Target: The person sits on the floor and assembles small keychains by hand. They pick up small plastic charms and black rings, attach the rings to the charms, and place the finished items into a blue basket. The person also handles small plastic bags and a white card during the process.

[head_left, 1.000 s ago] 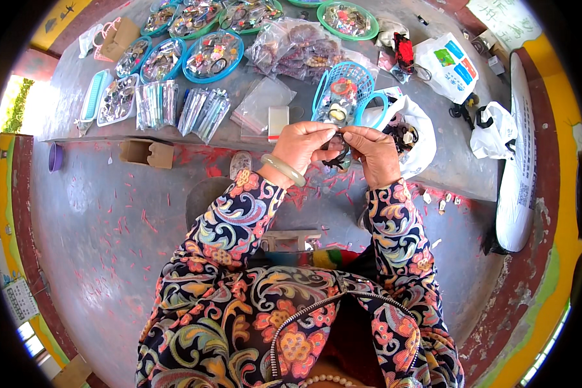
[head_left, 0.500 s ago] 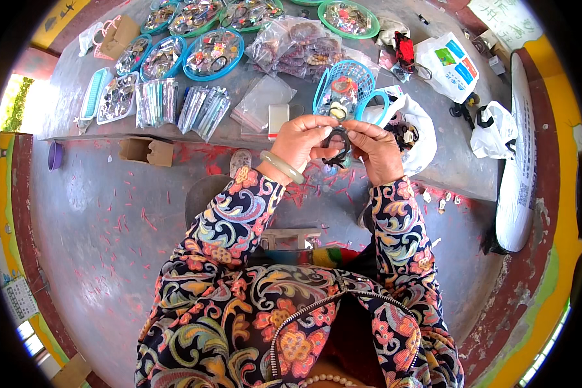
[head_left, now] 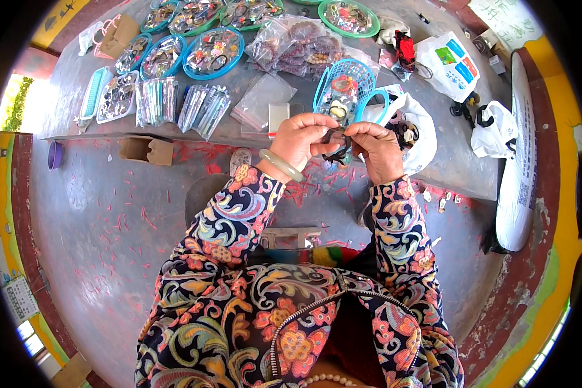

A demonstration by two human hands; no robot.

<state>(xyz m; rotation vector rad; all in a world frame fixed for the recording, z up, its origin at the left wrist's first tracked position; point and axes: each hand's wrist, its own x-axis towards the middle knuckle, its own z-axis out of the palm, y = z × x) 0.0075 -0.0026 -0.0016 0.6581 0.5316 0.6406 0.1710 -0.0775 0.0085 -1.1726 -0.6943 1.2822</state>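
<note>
Close together in front of the table edge, my left hand (head_left: 299, 141) and my right hand (head_left: 380, 155) both pinch with thumb and fingertips. Between them is a black looped cord (head_left: 334, 154), partly hidden by the fingers. A greenish-white bangle (head_left: 282, 165) circles my left wrist. Just beyond my fingertips, a blue plastic basket (head_left: 346, 72) with a loop handle holds small bagged items. Beside my right hand, an open white plastic bag (head_left: 420, 145) contains dark looped items. A small pale box (head_left: 278, 118) lies next to my left hand.
Blue and green round trays (head_left: 213, 54) of small accessories line the back left. Bundled pens (head_left: 204, 111) lie nearer. Clear bags of beads (head_left: 297, 46) sit mid-table. White bags (head_left: 447, 66) stand at right. A cardboard box (head_left: 146, 150) and red scraps are on the floor.
The black cord's loop has turned and dropped slightly between my fingers, and now looks narrower. My right fingers have curled in a little. Both arms stay almost in place.
</note>
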